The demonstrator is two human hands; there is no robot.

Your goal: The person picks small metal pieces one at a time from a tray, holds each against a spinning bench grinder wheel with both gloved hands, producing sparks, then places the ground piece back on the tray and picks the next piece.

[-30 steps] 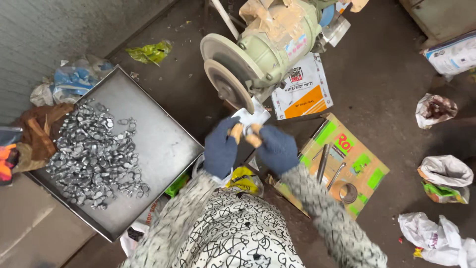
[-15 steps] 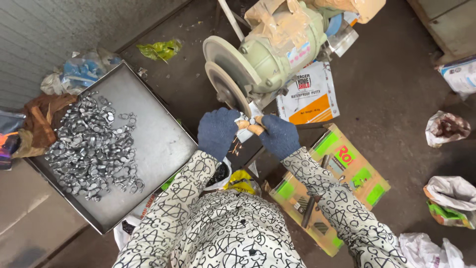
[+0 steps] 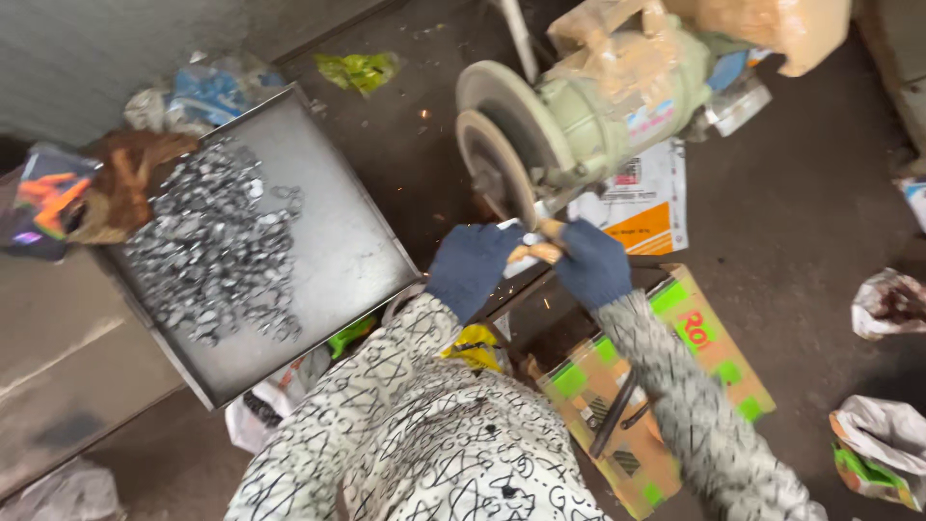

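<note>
Both my hands wear dark blue gloves. My left hand (image 3: 470, 266) and my right hand (image 3: 590, 262) pinch a small metal piece (image 3: 526, 241) between orange fingertips. They press it against the lower edge of the grinding wheel (image 3: 494, 164) of a pale green bench grinder (image 3: 598, 96). A few sparks show near the wheel. The piece itself is mostly hidden by my fingers. My sleeves have a black-and-white pattern.
A flat metal tray (image 3: 328, 260) at my left holds a heap of several small shiny metal parts (image 3: 207, 251). A green-and-tan cardboard box (image 3: 666, 386) lies flat under my right arm. Crumpled bags and paper litter the dark floor at right (image 3: 887, 304).
My view has shifted slightly, and both hands have stayed at the wheel holding the piece against it. Sparks now show beside the wheel.
</note>
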